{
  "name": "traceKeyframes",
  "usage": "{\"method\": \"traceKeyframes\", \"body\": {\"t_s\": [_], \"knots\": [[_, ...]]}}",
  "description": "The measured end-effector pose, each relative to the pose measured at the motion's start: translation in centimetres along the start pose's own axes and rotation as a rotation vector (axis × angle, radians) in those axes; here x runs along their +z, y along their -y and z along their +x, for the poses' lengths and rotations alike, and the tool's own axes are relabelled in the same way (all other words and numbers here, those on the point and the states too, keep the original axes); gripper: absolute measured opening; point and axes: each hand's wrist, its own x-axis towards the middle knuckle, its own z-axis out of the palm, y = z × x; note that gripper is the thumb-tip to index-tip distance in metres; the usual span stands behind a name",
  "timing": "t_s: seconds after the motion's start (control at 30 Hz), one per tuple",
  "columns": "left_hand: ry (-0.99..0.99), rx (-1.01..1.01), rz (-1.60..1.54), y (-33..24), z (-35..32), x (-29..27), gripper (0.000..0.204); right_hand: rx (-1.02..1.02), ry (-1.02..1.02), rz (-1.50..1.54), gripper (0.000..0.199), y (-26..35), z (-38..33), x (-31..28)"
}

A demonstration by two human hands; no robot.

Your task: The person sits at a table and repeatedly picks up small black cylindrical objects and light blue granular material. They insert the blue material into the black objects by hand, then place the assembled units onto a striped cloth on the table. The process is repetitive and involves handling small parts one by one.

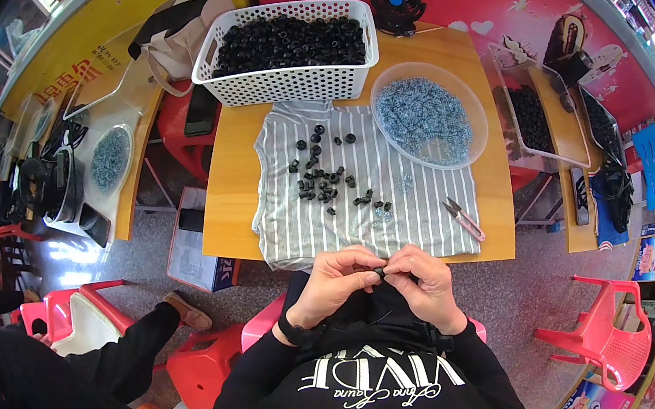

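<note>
My left hand point(336, 287) and my right hand point(425, 281) meet just off the table's near edge, fingertips pinched together. Between them is a small black part point(379, 274), mostly covered by the fingers. Beyond my hands, a grey-and-white striped cloth point(287, 209) covers the middle of the table. Several loose small black parts point(323, 182) lie scattered on it. A few tiny clear-blue pieces point(405, 185) lie near the round tub. To the right, thread snips point(464, 220) with pinkish handles rest on the cloth.
At the back stands a white perforated basket point(289, 88) full of black parts. Right of it are a round clear tub point(475, 125) of pale blue pieces and a black fan point(397, 6). Red stools point(205, 375) and a person's leg point(144, 341) are at left; a red chair point(605, 334) stands right.
</note>
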Motion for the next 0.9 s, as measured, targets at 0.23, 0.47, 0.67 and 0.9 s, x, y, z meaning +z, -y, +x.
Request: {"method": "traceKeyframes", "body": {"t_s": [0.23, 0.47, 0.67, 0.9], "knots": [[0.01, 0.005, -0.101, 0.8, 0.0, -0.5, 0.023, -0.023, 0.053, -0.043, 0.012, 0.6, 0.7, -0.3], [0.002, 0.028, -0.141, 0.8, 0.0, -0.4, 0.023, -0.103, 0.006, -0.156, 0.014, 0.7, 0.7, 0.4], [0.106, -0.06, -0.212, 0.1, -0.1, -0.8, 0.021, 0.212, 0.132, 0.175, 0.012, 0.2, 0.7, -0.4], [0.03, 0.136, -0.447, -0.7, -0.9, -2.6, 0.023, 0.203, -0.001, -0.105, 0.007, -0.9, 4.6, 1.7]]}}
